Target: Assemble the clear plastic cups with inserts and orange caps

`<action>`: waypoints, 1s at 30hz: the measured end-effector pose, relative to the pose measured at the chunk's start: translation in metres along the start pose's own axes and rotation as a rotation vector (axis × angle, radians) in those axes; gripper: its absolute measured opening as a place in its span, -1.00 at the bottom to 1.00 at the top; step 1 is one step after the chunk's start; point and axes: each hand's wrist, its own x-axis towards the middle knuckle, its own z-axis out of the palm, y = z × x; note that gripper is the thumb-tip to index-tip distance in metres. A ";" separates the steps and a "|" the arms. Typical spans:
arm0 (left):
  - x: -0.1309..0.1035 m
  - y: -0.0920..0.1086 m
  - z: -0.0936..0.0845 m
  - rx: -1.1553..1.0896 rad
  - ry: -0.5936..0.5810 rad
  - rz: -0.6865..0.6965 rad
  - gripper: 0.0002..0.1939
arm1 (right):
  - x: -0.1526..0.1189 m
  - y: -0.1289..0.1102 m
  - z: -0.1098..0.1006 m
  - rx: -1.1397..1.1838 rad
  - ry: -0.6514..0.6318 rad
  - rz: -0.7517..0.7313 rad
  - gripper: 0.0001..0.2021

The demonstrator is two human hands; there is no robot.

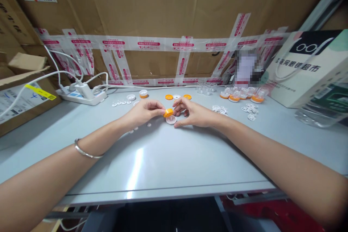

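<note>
Between the thumb and fingers of my left hand (149,111) is a small round orange plastic part (168,112), tilted above the table. Just below it lies a round white plastic cap (171,120). My right hand (194,112) is at the right of both, its fingers curled and its thumb apart from them. The right thumb tip is at the cap's edge; whether it presses on it I cannot tell. Behind the hands, two orange rings (169,97) flank a white ring (176,96). Small white discs (149,125) lie near my left wrist.
Back left are a white cap (131,97), an orange-and-white part (143,94) and a power strip (83,96) with cables. Clear domed pieces with orange bases (234,98), white pieces (250,110) and a paper bag (296,65) stand right. A taped cardboard box (152,7) backs the table.
</note>
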 end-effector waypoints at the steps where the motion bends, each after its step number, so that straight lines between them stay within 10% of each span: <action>1: 0.001 -0.001 0.000 0.005 0.008 0.016 -0.74 | 0.000 0.001 0.001 0.008 0.003 -0.006 -0.43; 30: -0.004 0.001 0.008 0.705 0.019 0.454 -0.82 | 0.005 0.008 0.013 0.125 0.086 -0.077 -0.49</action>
